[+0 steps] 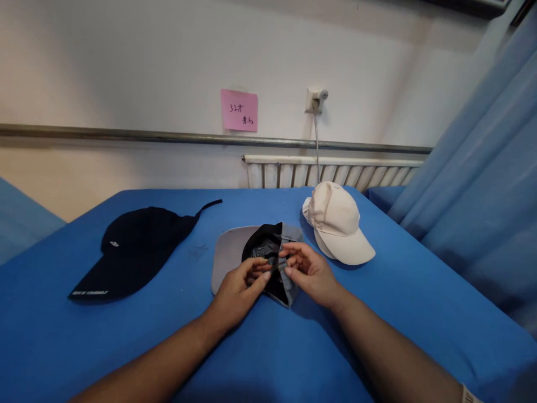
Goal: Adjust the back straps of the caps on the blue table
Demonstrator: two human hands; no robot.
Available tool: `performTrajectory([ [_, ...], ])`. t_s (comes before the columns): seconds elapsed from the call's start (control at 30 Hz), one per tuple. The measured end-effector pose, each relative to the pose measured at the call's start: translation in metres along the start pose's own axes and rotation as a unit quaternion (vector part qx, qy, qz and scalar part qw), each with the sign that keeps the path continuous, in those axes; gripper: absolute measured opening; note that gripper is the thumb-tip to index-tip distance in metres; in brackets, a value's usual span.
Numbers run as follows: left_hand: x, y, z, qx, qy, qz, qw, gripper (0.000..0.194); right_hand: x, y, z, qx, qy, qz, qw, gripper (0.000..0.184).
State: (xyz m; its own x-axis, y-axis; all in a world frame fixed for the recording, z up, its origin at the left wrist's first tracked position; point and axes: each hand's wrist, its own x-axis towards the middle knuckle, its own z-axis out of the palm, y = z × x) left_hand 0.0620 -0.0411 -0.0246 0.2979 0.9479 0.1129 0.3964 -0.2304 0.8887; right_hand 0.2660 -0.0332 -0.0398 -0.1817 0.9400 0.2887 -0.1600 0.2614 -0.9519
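A grey baseball cap (230,253) lies in the middle of the blue-covered table, its brim to the left and its dark inside facing me. At the back opening, my left hand (240,286) is closed, thumb and fingers pinching near the end of the cap's strap (274,264). My right hand (312,275) comes in from the other side, its thumb and fingers closed on the strap by the cap's grey back edge. The fingers partly hide the strap and its fastening.
On the left lies a navy cap (138,240) with its strap stretched out behind. A beige cap (336,211) sits at the back right, a second brim edge showing beneath. Behind the blue table (176,347) are a radiator (289,174), a wall rail and a plugged-in cord. Blue curtain (482,184) hangs right.
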Motion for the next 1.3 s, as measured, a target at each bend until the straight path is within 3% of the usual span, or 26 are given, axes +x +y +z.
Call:
performTrajectory([
  [0.1, 0.002, -0.005, 0.009, -0.144, -0.008, -0.024, 0.989, 0.035, -0.008, 0.004, 0.010, -0.001, -0.050, -0.012, 0.999, 0.044],
  [0.17, 0.000, -0.006, 0.011, -0.166, -0.018, -0.005, 0.986, 0.041, -0.010, 0.007, 0.015, 0.012, -0.063, -0.012, 0.998, 0.039],
  [0.33, -0.008, -0.005, 0.008, -0.020, -0.030, 0.092, 0.995, 0.054, -0.009, 0.007, 0.016, 0.049, -0.063, 0.003, 0.997, 0.034],
  [0.53, -0.012, -0.005, 0.004, 0.137, -0.064, 0.180, 0.972, 0.077, -0.005, 0.008, 0.016, 0.057, -0.036, 0.023, 0.997, 0.034],
  [0.73, -0.010, -0.004, 0.001, 0.156, -0.030, 0.230, 0.960, 0.053, -0.002, 0.015, 0.017, 0.079, -0.006, 0.047, 0.996, 0.039],
  [0.9, -0.009, -0.003, 0.000, 0.145, 0.046, 0.253, 0.955, 0.023, -0.005, 0.015, 0.021, 0.041, -0.003, 0.077, 0.996, 0.032],
  [1.0, -0.007, -0.004, 0.000, 0.114, 0.048, 0.244, 0.962, 0.015, -0.007, 0.014, 0.022, -0.044, 0.004, 0.089, 0.995, 0.029],
  [1.13, -0.004, -0.006, 0.001, 0.039, 0.072, 0.177, 0.981, 0.009, -0.011, 0.008, 0.027, -0.179, -0.005, 0.085, 0.980, 0.028],
  [1.23, -0.003, -0.004, 0.000, -0.024, 0.111, 0.121, 0.986, 0.009, -0.015, 0.003, 0.031, -0.254, 0.009, 0.019, 0.967, 0.027],
  [1.3, -0.004, -0.001, -0.002, -0.077, 0.086, 0.082, 0.990, 0.018, -0.017, 0.000, 0.032, -0.295, 0.024, -0.036, 0.955, 0.028],
])
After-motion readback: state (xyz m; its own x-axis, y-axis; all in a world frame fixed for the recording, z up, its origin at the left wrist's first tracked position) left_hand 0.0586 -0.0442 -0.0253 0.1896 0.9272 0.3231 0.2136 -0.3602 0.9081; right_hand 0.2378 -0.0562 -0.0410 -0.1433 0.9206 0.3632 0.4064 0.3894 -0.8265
